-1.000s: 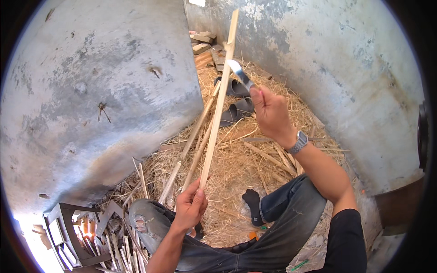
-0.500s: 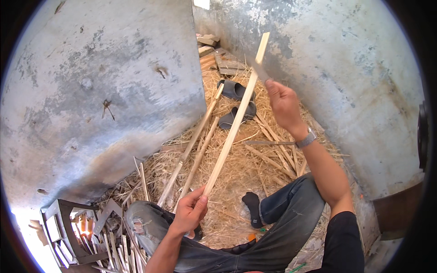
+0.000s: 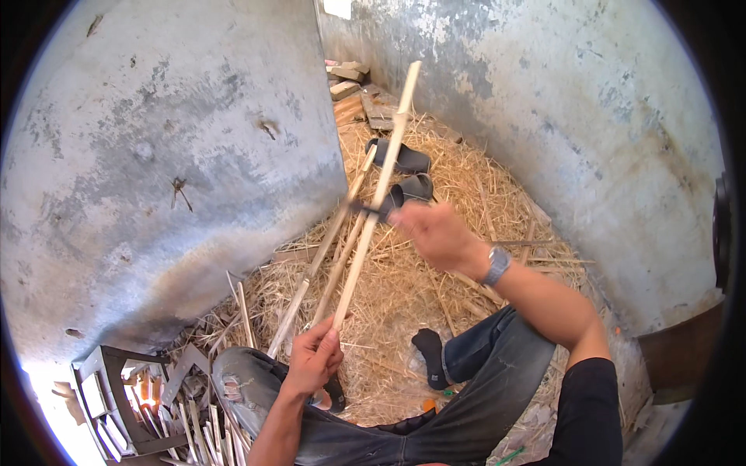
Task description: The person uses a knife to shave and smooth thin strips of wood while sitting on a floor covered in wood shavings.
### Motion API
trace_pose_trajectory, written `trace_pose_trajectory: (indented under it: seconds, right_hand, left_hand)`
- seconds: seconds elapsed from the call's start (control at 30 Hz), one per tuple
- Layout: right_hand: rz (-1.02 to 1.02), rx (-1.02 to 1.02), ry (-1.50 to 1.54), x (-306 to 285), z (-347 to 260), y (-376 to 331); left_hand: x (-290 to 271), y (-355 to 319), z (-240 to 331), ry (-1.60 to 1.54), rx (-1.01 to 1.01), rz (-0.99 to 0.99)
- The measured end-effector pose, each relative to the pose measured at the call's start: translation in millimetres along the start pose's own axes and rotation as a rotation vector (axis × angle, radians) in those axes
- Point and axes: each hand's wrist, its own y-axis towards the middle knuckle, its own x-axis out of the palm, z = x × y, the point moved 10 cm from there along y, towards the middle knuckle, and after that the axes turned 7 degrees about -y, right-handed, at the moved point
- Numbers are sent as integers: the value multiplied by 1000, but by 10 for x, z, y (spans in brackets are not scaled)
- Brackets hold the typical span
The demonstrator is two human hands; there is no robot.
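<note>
My left hand (image 3: 313, 359) is closed around the near end of a long pale wooden strip (image 3: 359, 268), which slants up and away from me. In my right hand (image 3: 437, 235) is a knife (image 3: 373, 208), blurred by motion, its dark blade lying across the strip around mid-length. Above that crossing, a raised sliver or notch shows on the strip near its far end. Behind the strip lie dark slippers (image 3: 408, 158) on the shavings.
Wood shavings (image 3: 458, 171) cover the floor between two weathered grey walls (image 3: 171, 155). Several wooden sticks (image 3: 299, 299) lie to the left of the strip. A dark frame (image 3: 105, 404) stands at the lower left beside thin split sticks (image 3: 198, 431). Wood blocks (image 3: 346, 81) are at the back.
My right hand has drawn the knife down along the strip toward me. The strip's far end has swung left, and a raised sliver now shows there. My left hand keeps its grip.
</note>
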Motion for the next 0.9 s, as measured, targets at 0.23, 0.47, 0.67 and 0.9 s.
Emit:
trace_pose_trajectory:
  seconds: [0.23,0.47,0.67,0.9]
  right_hand:
    - [55,366,-18,-333,563,141]
    - [-306,202,248,406,-489,-227]
    - [72,579,598,-194,173,-50]
    - [-57,699,647,-124,315,-182]
  left_hand:
    - [88,-17,-19,14,25,-42]
    - [36,31,89,59,58,-24]
    - [48,48,28,199,96,-4]
    - [389,22,-84,179,-38,-335]
